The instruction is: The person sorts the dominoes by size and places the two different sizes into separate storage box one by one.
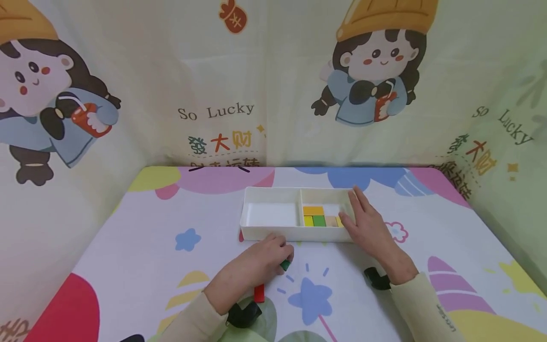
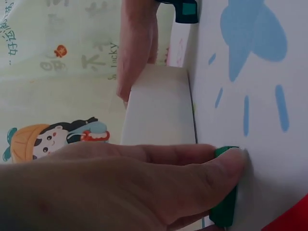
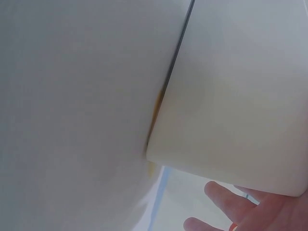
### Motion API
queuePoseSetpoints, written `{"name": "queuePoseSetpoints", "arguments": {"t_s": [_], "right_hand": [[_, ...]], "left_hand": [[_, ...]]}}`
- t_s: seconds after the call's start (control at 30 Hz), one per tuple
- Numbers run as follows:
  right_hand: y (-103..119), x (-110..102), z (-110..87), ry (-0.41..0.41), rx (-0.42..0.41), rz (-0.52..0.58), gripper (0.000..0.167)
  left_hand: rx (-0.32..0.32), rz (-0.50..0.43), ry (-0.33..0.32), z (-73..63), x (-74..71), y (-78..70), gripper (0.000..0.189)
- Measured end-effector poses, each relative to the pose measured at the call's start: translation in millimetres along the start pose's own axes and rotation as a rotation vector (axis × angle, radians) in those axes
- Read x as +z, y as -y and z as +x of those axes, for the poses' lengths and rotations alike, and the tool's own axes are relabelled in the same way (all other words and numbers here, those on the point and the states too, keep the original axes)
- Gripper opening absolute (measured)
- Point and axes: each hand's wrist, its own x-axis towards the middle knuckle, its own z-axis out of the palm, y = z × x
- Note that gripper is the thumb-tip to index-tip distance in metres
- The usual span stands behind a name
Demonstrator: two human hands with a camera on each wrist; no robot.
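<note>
green block [image 1: 285,265] is pinched in the left hand [image 1: 266,256], while the right hand [image 1: 371,230], fingers extended, touches the white tray [image 1: 325,234].

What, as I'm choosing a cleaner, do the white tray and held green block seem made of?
White tray: probably plastic, smooth and matte; its rounded corners and grainless walls suggest that. Green block: painted wood or plastic, smooth-looking; its even colour fits both, so I can't tell.

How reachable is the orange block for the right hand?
Probably yes. The right hand is at the right end of the tray, and the orange block lies in the open-topped compartment there, nothing over it; the yellow block and green block in front may crowd the grip.
</note>
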Motion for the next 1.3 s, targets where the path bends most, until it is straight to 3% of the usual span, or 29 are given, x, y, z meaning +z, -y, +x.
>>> {"name": "queuePoseSetpoints", "arguments": {"t_s": [0.17, 0.63, 0.97, 1.3], "right_hand": [[-1.3, 1.3, 1.1, -0.002, 0.005, -0.003, 0.073], [1.5, -3.8, 2.1, 0.005, -0.028, -0.087, 0.077], [0.7, -3.1, 4.8, -0.013, -0.077, -0.098, 0.080], [2.1, 4.0, 7.2, -0.010, -0.078, -0.089, 0.080]], "left_hand": [[0.054, -0.006, 0.009, 1.1, -0.8, 3.8, 0.020], [0.039, 0.014, 0.021, 2.4, 0.5, 5.5, 0.019], [0.040, -0.028, 0.027, 3.0, -0.9, 4.4, 0.020], [0.080, -0.024, -0.003, 2.4, 2.9, 11.2, 0.017]]}}
